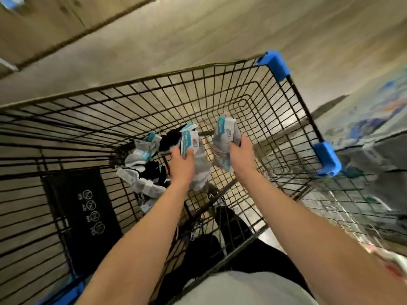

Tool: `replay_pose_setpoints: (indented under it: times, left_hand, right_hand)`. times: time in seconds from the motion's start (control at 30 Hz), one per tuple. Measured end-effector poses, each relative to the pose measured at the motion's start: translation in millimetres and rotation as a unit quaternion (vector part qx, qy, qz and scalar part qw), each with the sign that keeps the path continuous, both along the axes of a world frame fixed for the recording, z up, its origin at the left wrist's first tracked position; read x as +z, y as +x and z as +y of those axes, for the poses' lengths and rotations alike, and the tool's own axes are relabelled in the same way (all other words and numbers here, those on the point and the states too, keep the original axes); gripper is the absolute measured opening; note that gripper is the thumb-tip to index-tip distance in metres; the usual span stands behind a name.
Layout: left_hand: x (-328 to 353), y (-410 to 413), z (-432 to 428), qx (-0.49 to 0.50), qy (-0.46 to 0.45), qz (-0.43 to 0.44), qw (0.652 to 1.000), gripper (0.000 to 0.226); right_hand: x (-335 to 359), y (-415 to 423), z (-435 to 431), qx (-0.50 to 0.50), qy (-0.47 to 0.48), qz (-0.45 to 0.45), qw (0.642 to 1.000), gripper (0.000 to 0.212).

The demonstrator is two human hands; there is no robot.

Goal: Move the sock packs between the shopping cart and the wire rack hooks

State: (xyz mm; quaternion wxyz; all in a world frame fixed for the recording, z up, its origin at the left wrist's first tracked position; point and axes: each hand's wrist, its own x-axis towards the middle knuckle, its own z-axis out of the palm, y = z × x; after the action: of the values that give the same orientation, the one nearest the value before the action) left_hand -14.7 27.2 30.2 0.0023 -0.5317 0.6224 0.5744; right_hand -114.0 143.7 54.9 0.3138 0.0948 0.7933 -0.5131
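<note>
We see both hands low inside a black wire cart (220,89). The left hand (181,165) curls its fingers round a pack of grey-white socks (193,150), thumb on the paper band; the right hand (241,150) grips a second sock pack (224,137) from below. We judge each is held by its banded end so the socks hang free. Both packs hover just above the cart floor, near each other but apart. More sock packs (143,164) lie heaped at the left. The far and right floor mesh offers open room; blue corner guards (275,64) mark the rim.
</note>
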Motion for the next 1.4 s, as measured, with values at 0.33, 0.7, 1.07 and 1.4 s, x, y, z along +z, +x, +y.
replay_pose_setpoints:
  times: [0.33,0.7,1.07,1.4]
  left_hand:
    - [121.0,15.1,73.8,-0.165,-0.032,0.119,0.979,0.033]
    - [195.7,18.8,183.2,-0.326,-0.116,0.178,0.921,0.005]
    - [167.9,33.9,304.2,-0.374,-0.108,0.164,0.907,0.027]
    - [85.3,11.9,340.2,-0.360,-0.081,0.147,0.918,0.021]
  right_hand:
    - [123.4,62.8,85.0,-0.111,-0.063,0.023,0.992,0.025]
    - [186.8,113.6,189.4,-0.226,-0.028,0.134,0.964,0.020]
    - [159.1,133.8,316.7,-0.271,0.011,0.156,0.950,0.010]
    - [73.2,116.0,368.4,-0.293,0.015,0.139,0.946,0.023]
